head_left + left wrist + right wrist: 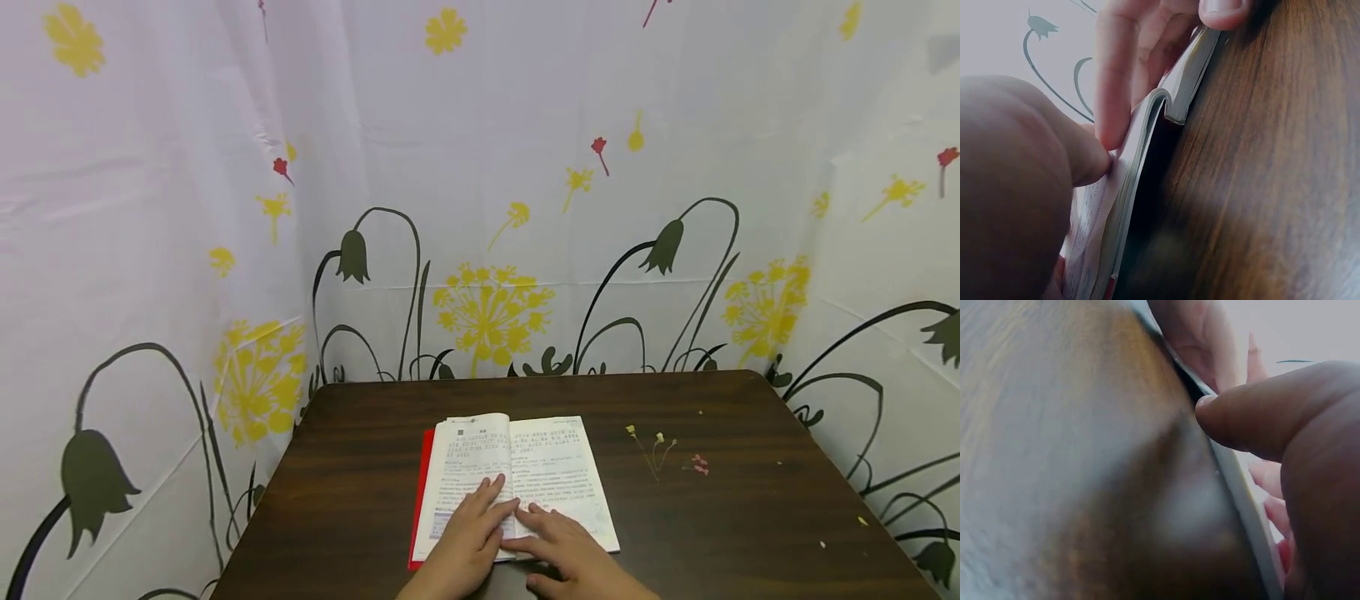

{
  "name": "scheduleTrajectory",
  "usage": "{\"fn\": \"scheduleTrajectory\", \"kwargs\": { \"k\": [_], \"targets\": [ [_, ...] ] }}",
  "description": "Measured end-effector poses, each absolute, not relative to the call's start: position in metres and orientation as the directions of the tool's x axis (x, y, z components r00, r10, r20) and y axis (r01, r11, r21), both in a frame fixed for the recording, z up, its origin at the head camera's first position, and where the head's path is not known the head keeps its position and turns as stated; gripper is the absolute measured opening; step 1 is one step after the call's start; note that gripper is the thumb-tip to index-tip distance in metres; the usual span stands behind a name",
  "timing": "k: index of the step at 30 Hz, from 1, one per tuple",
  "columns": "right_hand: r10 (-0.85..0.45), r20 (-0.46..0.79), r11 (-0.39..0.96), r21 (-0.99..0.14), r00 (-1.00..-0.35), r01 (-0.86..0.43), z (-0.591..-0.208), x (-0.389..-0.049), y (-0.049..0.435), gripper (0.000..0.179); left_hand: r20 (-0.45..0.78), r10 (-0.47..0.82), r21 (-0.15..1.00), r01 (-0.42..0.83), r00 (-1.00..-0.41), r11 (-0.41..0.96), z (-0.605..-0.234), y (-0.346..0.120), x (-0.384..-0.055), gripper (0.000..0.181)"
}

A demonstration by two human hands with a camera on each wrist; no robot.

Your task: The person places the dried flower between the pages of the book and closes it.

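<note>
Paper book [555,454]: open on the worktop [352,483]; probably light, floppy, easily creased.
Left hand [472,533]: fingers extended across it.
Right hand [567,546]: likewise extended.
Hold: best by both outer edges.

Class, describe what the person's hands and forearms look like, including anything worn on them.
The left hand and right hand both look bare: five-fingered, with no glove or ring visible. No sleeve, watch or cable shows where the lower edge of the head view cuts them off. One nail in the left wrist view appears plain, without obvious polish.
</note>
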State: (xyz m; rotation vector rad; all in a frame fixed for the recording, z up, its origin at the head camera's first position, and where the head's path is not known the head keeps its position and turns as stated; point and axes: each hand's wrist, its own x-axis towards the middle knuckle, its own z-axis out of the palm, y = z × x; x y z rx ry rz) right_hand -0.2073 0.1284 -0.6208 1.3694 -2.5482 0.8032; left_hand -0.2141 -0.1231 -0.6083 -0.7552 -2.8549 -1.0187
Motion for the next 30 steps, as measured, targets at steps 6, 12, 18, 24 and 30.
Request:
{"fn": "scheduleTrajectory", "kwargs": {
  "k": [6, 12, 18, 24, 30],
  "targets": [
    [-0.633, 0.394, 0.397, -0.573, -0.666, -0.717, -0.603, -0.212, 0.138, 0.024, 0.201, 0.437, 0.558, 0.469, -0.877, 0.684, -0.613, -0.120, -0.217, 0.050],
    [-0.387, 0.381, 0.506, -0.673, -0.840, -0.539, -0.564, -0.225, 0.153, 0.013, 0.194, 0.458, 0.527, 0.486, -0.867, 0.697, -0.614, -0.122, -0.218, 0.055],
    [-0.074, 0.385, 0.735, -0.602, -0.920, -0.311, -0.513, -0.253, 0.194, 0.008, 0.166, 0.466, 0.532, 0.477, -0.869, 0.700, -0.614, -0.124, -0.218, 0.060],
    [0.081, 0.319, 0.784, -0.605, -0.944, -0.138, -0.498, -0.271, 0.238, 0.011, 0.158, 0.469, 0.534, 0.475, -0.869, 0.700, -0.616, -0.126, -0.217, 0.059],
    [0.094, 0.202, 0.818, -0.574, -0.975, -0.040, -0.524, -0.289, 0.260, 0.013, 0.180, 0.459, 0.548, 0.476, -0.870, 0.688, -0.615, -0.123, -0.218, 0.056]
  ]
}}
